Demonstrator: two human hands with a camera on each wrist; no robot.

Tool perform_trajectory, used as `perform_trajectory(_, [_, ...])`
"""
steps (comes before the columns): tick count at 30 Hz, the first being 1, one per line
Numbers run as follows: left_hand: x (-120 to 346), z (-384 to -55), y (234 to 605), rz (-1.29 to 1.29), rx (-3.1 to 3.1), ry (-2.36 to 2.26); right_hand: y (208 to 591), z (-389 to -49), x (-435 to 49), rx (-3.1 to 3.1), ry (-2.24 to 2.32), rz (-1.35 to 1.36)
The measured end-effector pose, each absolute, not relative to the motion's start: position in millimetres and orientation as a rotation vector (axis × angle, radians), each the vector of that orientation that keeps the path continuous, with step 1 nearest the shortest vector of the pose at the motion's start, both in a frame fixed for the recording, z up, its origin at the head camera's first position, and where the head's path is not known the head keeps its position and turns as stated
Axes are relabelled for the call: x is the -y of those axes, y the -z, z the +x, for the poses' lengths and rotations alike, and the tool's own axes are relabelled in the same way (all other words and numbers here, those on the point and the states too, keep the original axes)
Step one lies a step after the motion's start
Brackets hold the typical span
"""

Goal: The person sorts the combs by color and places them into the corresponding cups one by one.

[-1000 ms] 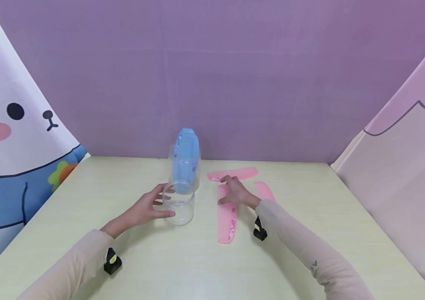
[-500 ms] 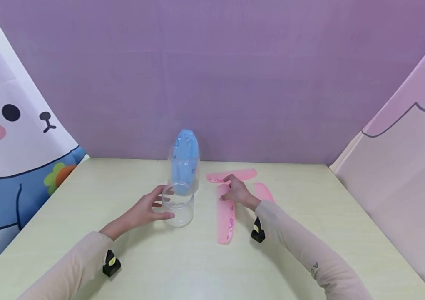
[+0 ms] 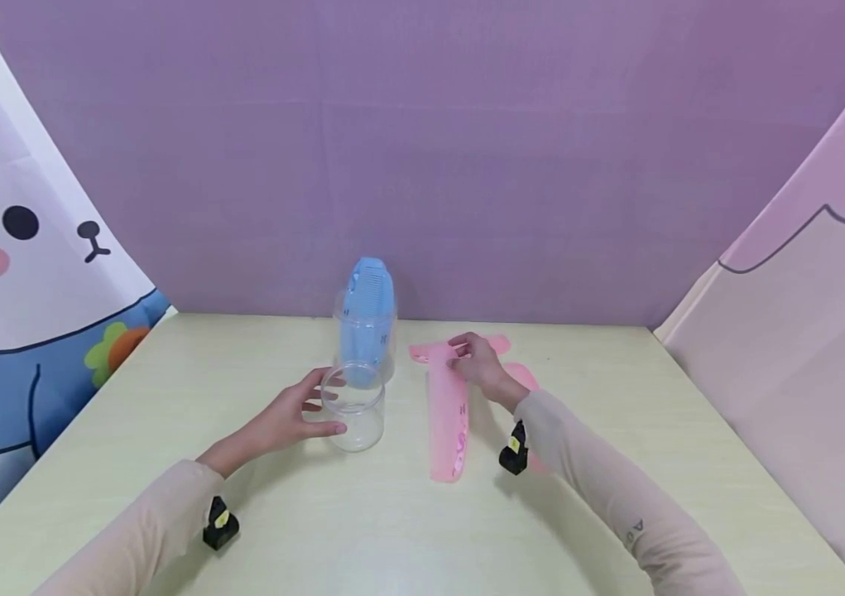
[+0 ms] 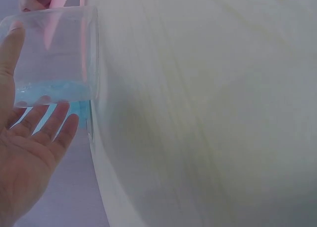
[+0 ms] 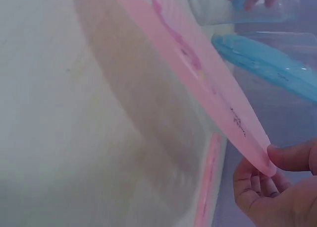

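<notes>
My left hand [image 3: 288, 418] holds a clear plastic cup [image 3: 362, 430] standing upright on the table, thumb on the near side and fingers on the far side. In the left wrist view the thumb and fingertips show against the clear wall of the cup [image 4: 54, 53]. My right hand [image 3: 480, 370] pinches one end of a pink comb [image 3: 448, 426] between thumb and fingers. That end is tilted up off the table, as the right wrist view of the pink comb [image 5: 198, 78] shows. Behind the held cup, a blue comb [image 3: 370, 285] stands in a second clear cup [image 3: 391, 352].
A pink comb [image 3: 498, 343] lies crosswise behind the held one. Another pink comb [image 3: 521, 377] lies to the right, partly hidden under my right forearm. A purple cloth [image 3: 526, 165] rises behind the table [image 3: 362, 530], with printed cloths at both sides.
My right hand has taken hold of the pink comb and raised its far end, moving slightly away from me. My left hand stays at the cup.
</notes>
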State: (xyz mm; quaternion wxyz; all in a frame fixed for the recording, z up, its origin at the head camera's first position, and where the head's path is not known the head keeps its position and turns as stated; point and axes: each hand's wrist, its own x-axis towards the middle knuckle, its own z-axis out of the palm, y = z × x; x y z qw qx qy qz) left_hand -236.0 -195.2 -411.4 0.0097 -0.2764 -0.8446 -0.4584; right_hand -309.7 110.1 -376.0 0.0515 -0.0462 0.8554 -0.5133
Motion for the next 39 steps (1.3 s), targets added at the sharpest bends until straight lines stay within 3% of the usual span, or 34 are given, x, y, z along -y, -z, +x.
perform_trajectory(24, [195.8, -235.7, 411.0, -0.825, 2.668, 1.400, 301.1, -315.8, -102.5, -2.541, 1.981, -0.279])
perform_trajectory(39, [185.5, -226.0, 395.5, -0.830, 2.669, 1.439, 249.8, -308.6, -87.1, -2.499, 2.467, -0.635])
